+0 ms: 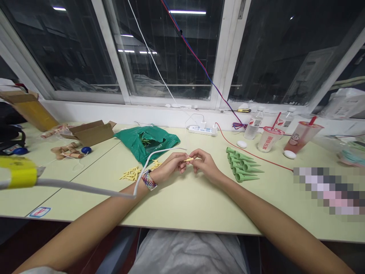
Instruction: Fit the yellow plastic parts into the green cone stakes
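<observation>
Yellow piece (188, 159) pinched by left hand (170, 166), right hand (205, 164).
A loose pinch could drop it; green cones (242, 164) sit at 3 o'clock.

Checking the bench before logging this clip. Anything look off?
A white cable runs from a yellow-wrapped object over the left forearm, then arcs past the left hand. It looks odd draped across the arm while the hands work.

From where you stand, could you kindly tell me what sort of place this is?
It is probably a small assembly workroom: there is a long pale workbench under large windows, with a white power strip and heaps of small yellow parts.
</observation>
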Demonstrator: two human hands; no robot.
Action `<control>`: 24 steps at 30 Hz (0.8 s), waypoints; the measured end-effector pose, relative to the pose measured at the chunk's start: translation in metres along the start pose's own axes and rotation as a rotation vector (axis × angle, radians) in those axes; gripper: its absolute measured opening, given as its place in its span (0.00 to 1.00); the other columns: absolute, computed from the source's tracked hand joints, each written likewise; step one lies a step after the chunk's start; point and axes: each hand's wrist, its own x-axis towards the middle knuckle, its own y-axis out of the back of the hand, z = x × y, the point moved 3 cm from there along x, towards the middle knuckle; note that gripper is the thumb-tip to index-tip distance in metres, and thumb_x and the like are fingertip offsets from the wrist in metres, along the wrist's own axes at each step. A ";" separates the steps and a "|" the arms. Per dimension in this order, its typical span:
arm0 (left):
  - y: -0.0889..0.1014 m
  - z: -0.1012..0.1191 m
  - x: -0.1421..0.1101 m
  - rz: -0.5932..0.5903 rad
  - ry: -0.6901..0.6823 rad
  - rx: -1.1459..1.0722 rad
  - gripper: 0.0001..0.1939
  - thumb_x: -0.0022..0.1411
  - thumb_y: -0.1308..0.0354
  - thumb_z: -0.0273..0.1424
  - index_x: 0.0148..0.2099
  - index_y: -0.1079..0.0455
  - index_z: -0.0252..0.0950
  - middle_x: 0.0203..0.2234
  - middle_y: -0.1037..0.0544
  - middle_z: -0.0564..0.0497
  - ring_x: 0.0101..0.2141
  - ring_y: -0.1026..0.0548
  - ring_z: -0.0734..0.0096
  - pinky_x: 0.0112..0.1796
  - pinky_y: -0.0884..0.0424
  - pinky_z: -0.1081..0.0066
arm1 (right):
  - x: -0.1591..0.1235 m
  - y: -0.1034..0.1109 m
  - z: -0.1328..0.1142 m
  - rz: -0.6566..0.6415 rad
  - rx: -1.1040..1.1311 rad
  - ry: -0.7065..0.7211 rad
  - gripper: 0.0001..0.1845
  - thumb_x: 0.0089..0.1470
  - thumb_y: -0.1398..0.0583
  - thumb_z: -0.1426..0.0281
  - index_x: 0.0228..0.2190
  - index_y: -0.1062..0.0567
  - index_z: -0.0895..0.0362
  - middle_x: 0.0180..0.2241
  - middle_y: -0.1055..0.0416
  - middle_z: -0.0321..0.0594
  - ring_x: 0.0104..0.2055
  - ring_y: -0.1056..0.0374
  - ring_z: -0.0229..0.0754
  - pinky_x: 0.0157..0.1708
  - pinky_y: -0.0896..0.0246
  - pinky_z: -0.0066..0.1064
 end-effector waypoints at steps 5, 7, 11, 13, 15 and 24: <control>0.000 0.002 0.000 0.009 0.006 -0.014 0.18 0.65 0.36 0.42 0.30 0.35 0.36 0.21 0.35 0.56 0.22 0.34 0.74 0.29 0.37 0.71 | 0.000 -0.001 0.002 0.009 0.044 -0.077 0.15 0.53 0.33 0.57 0.35 0.25 0.55 0.31 0.25 0.32 0.20 0.34 0.32 0.22 0.35 0.28; -0.001 0.002 -0.001 0.013 0.011 -0.012 0.18 0.65 0.36 0.41 0.30 0.35 0.36 0.21 0.35 0.56 0.22 0.34 0.74 0.29 0.37 0.71 | 0.000 -0.001 0.002 0.023 0.042 -0.084 0.15 0.53 0.33 0.57 0.34 0.25 0.55 0.30 0.25 0.33 0.20 0.34 0.32 0.22 0.36 0.27; -0.002 0.002 -0.001 -0.003 -0.011 0.000 0.18 0.65 0.36 0.41 0.30 0.34 0.36 0.21 0.35 0.56 0.22 0.34 0.74 0.29 0.37 0.71 | 0.000 0.000 0.000 0.036 0.025 -0.049 0.11 0.49 0.32 0.62 0.32 0.24 0.55 0.30 0.26 0.32 0.21 0.34 0.32 0.24 0.35 0.28; -0.001 0.002 -0.001 -0.010 -0.021 0.009 0.19 0.66 0.36 0.42 0.29 0.34 0.36 0.21 0.35 0.56 0.22 0.34 0.74 0.29 0.37 0.71 | 0.000 0.001 -0.003 0.045 0.015 -0.017 0.11 0.48 0.32 0.63 0.32 0.25 0.55 0.31 0.27 0.32 0.21 0.34 0.32 0.24 0.35 0.28; -0.001 0.001 0.000 -0.015 -0.027 0.032 0.20 0.66 0.37 0.44 0.29 0.34 0.36 0.21 0.35 0.56 0.22 0.34 0.73 0.29 0.37 0.70 | -0.001 0.001 -0.005 0.049 0.003 0.012 0.12 0.48 0.32 0.62 0.31 0.25 0.55 0.31 0.27 0.32 0.22 0.34 0.32 0.24 0.36 0.29; 0.000 0.004 -0.003 0.081 -0.131 0.344 0.24 0.71 0.44 0.49 0.28 0.33 0.37 0.19 0.33 0.54 0.23 0.34 0.71 0.29 0.39 0.70 | 0.002 0.004 -0.002 0.127 0.014 -0.012 0.10 0.47 0.32 0.64 0.29 0.25 0.55 0.29 0.27 0.32 0.20 0.35 0.33 0.23 0.37 0.29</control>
